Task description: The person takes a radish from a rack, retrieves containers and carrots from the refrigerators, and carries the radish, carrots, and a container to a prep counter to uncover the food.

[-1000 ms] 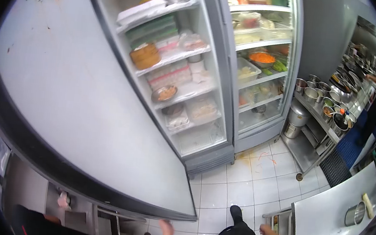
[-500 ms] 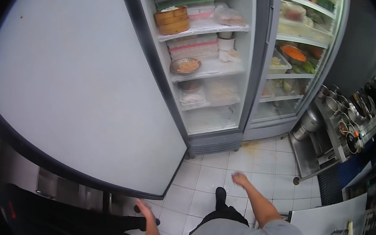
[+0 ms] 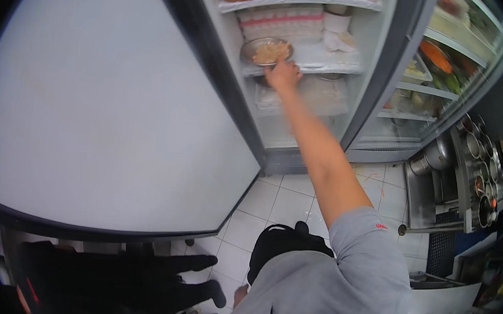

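"On the lined shelf [image 3: 329,58], how is the metal bowl [image 3: 250,50] best handled?"

"Grip the near rim with the thumb outside and low, keeping the fingertips clear of the shredded food [image 3: 272,51]. Keep the bowl level: it looks shallow, and its loose load is heaped toward the right, so a tilt is likely to spill shreds. If it is to be drawn out, pull straight toward the body before any sideways movement. Support the base with the second hand if the rim dips."

"Where does the bowl lie relative to the grip?"

"Just beyond the right hand [image 3: 284,75], at the left front of the shelf, near its edge. The hand meets the near right part of the rim. Pink-striped packs [image 3: 282,22] lie just behind the bowl; a white tub [image 3: 336,22] stands apart, to the right."

"What is the state of the grip?"

"Right hand: fingers partly curled at the rim, thumb apart on the left. Whether they clamp the metal cannot be judged. Left hand [image 3: 240,295]: only a patch of skin shows beside the grey shirt [image 3: 323,297]; its grip cannot be determined."
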A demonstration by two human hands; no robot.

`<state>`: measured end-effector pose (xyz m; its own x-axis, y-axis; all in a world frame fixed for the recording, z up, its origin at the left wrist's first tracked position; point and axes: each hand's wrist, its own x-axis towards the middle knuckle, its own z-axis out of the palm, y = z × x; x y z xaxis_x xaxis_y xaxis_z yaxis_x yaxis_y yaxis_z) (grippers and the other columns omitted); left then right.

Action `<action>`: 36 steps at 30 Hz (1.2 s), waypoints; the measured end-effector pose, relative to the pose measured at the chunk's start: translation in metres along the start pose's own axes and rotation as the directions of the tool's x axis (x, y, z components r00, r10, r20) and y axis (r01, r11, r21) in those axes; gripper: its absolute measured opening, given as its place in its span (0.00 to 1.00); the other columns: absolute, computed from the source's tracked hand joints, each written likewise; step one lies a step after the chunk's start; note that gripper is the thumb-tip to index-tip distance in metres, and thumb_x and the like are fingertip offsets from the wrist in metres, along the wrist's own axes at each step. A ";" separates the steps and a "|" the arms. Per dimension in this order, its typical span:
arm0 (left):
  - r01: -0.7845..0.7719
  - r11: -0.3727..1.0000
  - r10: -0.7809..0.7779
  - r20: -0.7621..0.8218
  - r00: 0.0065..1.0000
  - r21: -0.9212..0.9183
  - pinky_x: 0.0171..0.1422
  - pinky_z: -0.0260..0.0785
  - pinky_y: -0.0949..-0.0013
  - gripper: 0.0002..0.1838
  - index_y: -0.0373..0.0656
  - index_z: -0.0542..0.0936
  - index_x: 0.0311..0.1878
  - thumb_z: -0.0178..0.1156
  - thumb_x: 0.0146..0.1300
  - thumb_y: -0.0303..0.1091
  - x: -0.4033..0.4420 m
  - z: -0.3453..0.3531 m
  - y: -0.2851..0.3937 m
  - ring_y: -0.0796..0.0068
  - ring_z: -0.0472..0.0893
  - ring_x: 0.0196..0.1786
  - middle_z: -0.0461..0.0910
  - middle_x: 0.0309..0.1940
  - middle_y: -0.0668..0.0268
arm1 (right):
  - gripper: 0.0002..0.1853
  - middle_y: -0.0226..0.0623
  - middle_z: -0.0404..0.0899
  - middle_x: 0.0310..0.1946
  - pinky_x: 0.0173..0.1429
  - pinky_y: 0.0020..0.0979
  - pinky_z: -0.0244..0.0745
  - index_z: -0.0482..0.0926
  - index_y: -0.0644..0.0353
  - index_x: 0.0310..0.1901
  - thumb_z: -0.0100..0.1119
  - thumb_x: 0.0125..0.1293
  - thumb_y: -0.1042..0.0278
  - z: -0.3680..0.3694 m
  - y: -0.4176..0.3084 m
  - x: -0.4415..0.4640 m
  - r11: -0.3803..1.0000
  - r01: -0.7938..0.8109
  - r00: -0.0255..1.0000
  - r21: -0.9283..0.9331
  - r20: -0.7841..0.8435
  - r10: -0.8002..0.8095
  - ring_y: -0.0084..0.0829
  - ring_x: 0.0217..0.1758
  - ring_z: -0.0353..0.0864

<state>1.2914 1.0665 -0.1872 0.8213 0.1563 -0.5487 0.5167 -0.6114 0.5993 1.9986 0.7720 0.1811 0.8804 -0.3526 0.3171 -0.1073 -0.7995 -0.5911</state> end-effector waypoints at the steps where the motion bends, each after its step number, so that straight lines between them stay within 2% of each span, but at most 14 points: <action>1: -0.045 0.999 0.045 -0.046 0.998 0.006 0.62 0.68 0.51 0.22 0.35 0.80 0.54 0.52 0.69 0.45 0.005 -0.001 -0.002 0.50 0.79 0.56 0.82 0.48 0.50 | 0.31 0.56 0.73 0.59 0.64 0.60 0.61 0.73 0.49 0.60 0.69 0.56 0.50 -0.008 0.001 0.002 0.998 0.012 1.000 0.062 0.009 -0.013 0.54 0.64 0.70; 5: -0.084 0.996 0.081 -0.283 0.956 -0.001 0.52 0.73 0.53 0.22 0.34 0.83 0.49 0.53 0.69 0.45 0.045 -0.015 -0.006 0.55 0.83 0.46 0.83 0.43 0.51 | 0.25 0.42 0.82 0.42 0.53 0.44 0.73 0.80 0.57 0.44 0.76 0.49 0.51 -0.004 0.018 0.007 0.950 0.150 0.983 0.275 -0.148 -0.113 0.44 0.49 0.81; 6: 0.277 0.909 -0.322 -0.101 0.941 -0.310 0.41 0.75 0.57 0.23 0.31 0.81 0.49 0.53 0.69 0.46 0.037 -0.047 0.052 0.59 0.83 0.35 0.82 0.41 0.52 | 0.25 0.42 0.82 0.42 0.53 0.44 0.73 0.80 0.57 0.44 0.76 0.49 0.51 -0.007 0.028 0.003 0.954 0.148 0.982 0.259 -0.153 -0.111 0.44 0.49 0.81; 7: 0.275 0.911 -0.316 -0.090 0.945 -0.307 0.41 0.75 0.57 0.23 0.31 0.81 0.49 0.53 0.69 0.46 0.046 -0.050 0.043 0.59 0.83 0.35 0.82 0.41 0.52 | 0.24 0.44 0.81 0.40 0.49 0.40 0.74 0.80 0.58 0.43 0.77 0.48 0.54 -0.012 0.039 -0.009 0.918 0.225 0.964 0.328 -0.209 -0.162 0.44 0.45 0.81; 14: -0.220 0.967 0.209 0.091 0.974 0.129 0.27 0.70 0.61 0.21 0.35 0.81 0.45 0.58 0.66 0.47 0.106 -0.084 -0.029 0.66 0.78 0.26 0.79 0.27 0.57 | 0.22 0.38 0.79 0.30 0.41 0.33 0.75 0.78 0.63 0.41 0.79 0.49 0.62 -0.095 0.098 -0.121 0.930 0.135 0.984 0.341 -0.158 -0.084 0.34 0.33 0.78; 17: 0.129 0.991 -0.119 0.205 0.972 -0.040 0.31 0.73 0.60 0.21 0.35 0.81 0.46 0.59 0.65 0.46 0.119 -0.106 -0.018 0.62 0.81 0.28 0.81 0.30 0.53 | 0.22 0.39 0.80 0.31 0.39 0.32 0.76 0.78 0.63 0.41 0.79 0.50 0.62 -0.100 0.124 -0.123 0.952 0.077 0.987 0.295 -0.157 -0.031 0.32 0.32 0.79; 19: 0.461 0.861 -0.460 0.059 0.886 -0.216 0.31 0.72 0.61 0.20 0.34 0.81 0.45 0.60 0.65 0.45 0.137 -0.114 -0.008 0.64 0.79 0.27 0.80 0.27 0.57 | 0.23 0.41 0.81 0.31 0.38 0.32 0.76 0.78 0.64 0.42 0.79 0.50 0.62 -0.094 0.141 -0.107 0.957 0.036 0.988 0.288 -0.152 0.008 0.32 0.31 0.79; 22: 0.271 0.927 -0.314 -0.142 0.939 -0.258 0.29 0.70 0.61 0.19 0.34 0.82 0.44 0.61 0.64 0.43 0.172 -0.118 0.007 0.68 0.76 0.25 0.79 0.26 0.61 | 0.22 0.43 0.81 0.31 0.41 0.34 0.76 0.78 0.64 0.42 0.78 0.51 0.64 -0.082 0.156 -0.076 0.955 0.122 0.973 0.272 -0.222 -0.061 0.35 0.33 0.81; 23: 0.287 0.846 -0.352 -0.066 0.934 -0.449 0.21 0.63 0.72 0.13 0.44 0.78 0.37 0.60 0.64 0.44 0.175 -0.117 0.018 0.78 0.71 0.20 0.74 0.23 0.69 | 0.21 0.45 0.81 0.33 0.43 0.35 0.76 0.78 0.64 0.43 0.77 0.52 0.65 -0.077 0.159 -0.066 0.949 0.143 0.963 0.282 -0.260 -0.068 0.37 0.35 0.81; 28: 0.261 0.742 -0.394 -0.086 0.915 -0.617 0.21 0.63 0.75 0.17 0.40 0.81 0.48 0.62 0.65 0.45 0.182 -0.068 0.093 0.80 0.72 0.23 0.76 0.24 0.68 | 0.18 0.51 0.81 0.41 0.52 0.42 0.75 0.78 0.64 0.44 0.75 0.54 0.68 -0.036 0.196 -0.006 0.926 0.158 0.946 0.342 -0.321 -0.043 0.48 0.45 0.81; 29: 0.354 0.732 -0.416 0.029 0.909 -0.582 0.22 0.65 0.73 0.18 0.42 0.81 0.49 0.63 0.65 0.45 0.183 -0.056 0.097 0.79 0.73 0.24 0.77 0.27 0.68 | 0.19 0.52 0.80 0.43 0.54 0.44 0.72 0.78 0.64 0.45 0.74 0.55 0.67 -0.026 0.206 0.006 0.925 0.244 0.901 0.292 -0.420 -0.106 0.50 0.48 0.79; 33: 0.016 0.964 0.007 0.087 0.996 -0.264 0.45 0.72 0.69 0.21 0.35 0.82 0.52 0.60 0.67 0.43 0.176 -0.039 0.155 0.75 0.79 0.38 0.84 0.37 0.62 | 0.20 0.54 0.78 0.49 0.60 0.48 0.65 0.76 0.64 0.50 0.69 0.59 0.65 -0.008 0.225 0.040 0.960 0.241 0.893 0.141 -0.421 -0.162 0.55 0.56 0.71; 34: 0.189 0.932 -0.175 0.071 0.982 -0.310 0.46 0.72 0.69 0.20 0.35 0.83 0.51 0.60 0.67 0.43 0.181 -0.030 0.161 0.75 0.79 0.38 0.84 0.37 0.63 | 0.20 0.54 0.78 0.49 0.60 0.48 0.65 0.76 0.64 0.50 0.69 0.59 0.65 -0.009 0.224 0.042 0.963 0.225 0.906 0.148 -0.395 -0.151 0.55 0.56 0.71; 36: 0.191 0.936 -0.202 -0.005 0.979 -0.297 0.49 0.73 0.67 0.21 0.36 0.83 0.51 0.61 0.68 0.46 0.202 -0.025 0.170 0.72 0.81 0.41 0.85 0.38 0.61 | 0.21 0.54 0.77 0.51 0.62 0.49 0.63 0.75 0.63 0.54 0.65 0.61 0.65 -0.010 0.222 0.045 0.987 0.051 0.954 0.154 -0.300 -0.002 0.55 0.57 0.69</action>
<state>1.5510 1.0134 -0.1811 0.7016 0.2806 -0.6550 0.7120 -0.3122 0.6289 2.0100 0.5735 0.0719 0.7017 -0.4803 0.5263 0.0098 -0.7321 -0.6811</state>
